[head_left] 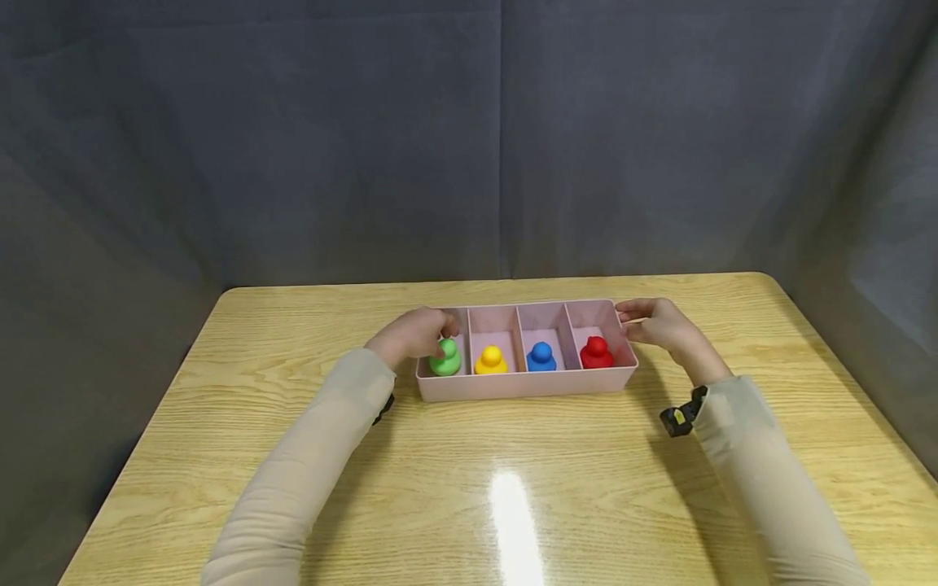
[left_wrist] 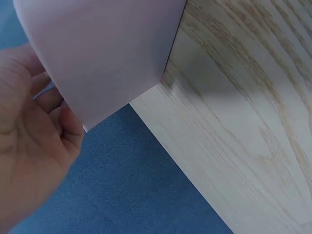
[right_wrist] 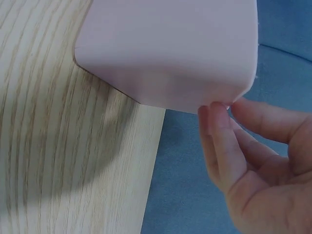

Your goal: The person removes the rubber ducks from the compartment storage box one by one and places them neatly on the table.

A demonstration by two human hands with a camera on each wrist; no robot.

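A wooden table (head_left: pixel 293 456) stands before a grey cloth backdrop (head_left: pixel 469 130), glare on its top

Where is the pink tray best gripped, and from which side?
Probably at its two short end walls, one hand from each side. The pink tray is long and narrow, with four toy-filled compartments, so end grips should keep it level. The left hand and right hand already sit at those ends.

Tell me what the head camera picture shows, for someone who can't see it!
A person's left hand and right hand touch the ends of a pink four-compartment tray on a wooden table, holding green, yellow, blue and red toy ducks.
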